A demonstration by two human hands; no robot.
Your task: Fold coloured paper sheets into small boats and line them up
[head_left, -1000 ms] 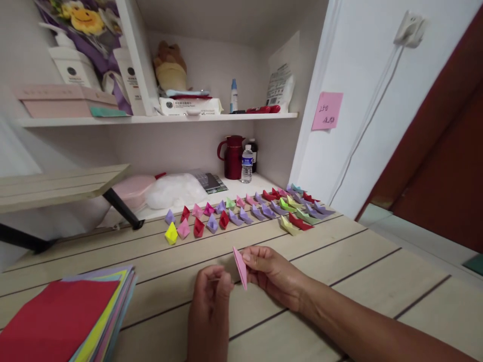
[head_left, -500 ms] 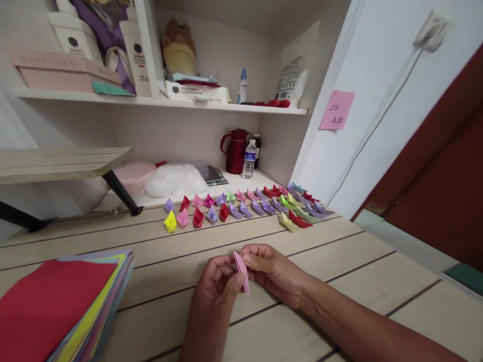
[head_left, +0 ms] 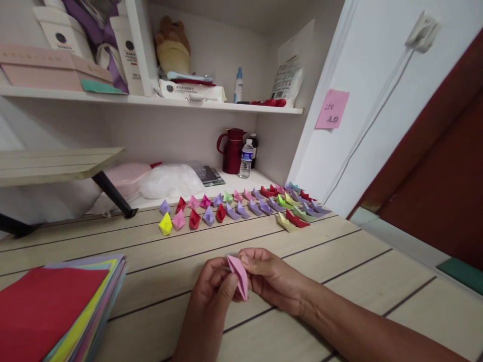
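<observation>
Between my two hands, just above the table, is a small piece of folded pink paper point(head_left: 239, 276), pointed at both ends with a fold showing along its length. My left hand point(head_left: 215, 289) pinches it from the left, thumb on the near face. On the other side, the thumb and fingers of my right hand point(head_left: 264, 271) grip its right edge. Fingertips behind the paper are partly hidden. Beyond my hands stand rows of folded paper boats, among them a yellow one point(head_left: 165, 224), a pink one point(head_left: 178, 220) and a red one point(head_left: 297, 219).
A stack of coloured paper point(head_left: 53, 301), red on top, lies at the left on the slatted wooden table point(head_left: 362, 286). A raised wooden stand point(head_left: 56, 163) is behind it. In the white cabinet are a dark red jug point(head_left: 233, 151), a water bottle point(head_left: 246, 160) and a plastic bag point(head_left: 171, 182).
The pink paper has turned and opened slightly, so more of its face and fold show. Both hands still hold it. The whole view has shifted a little.
</observation>
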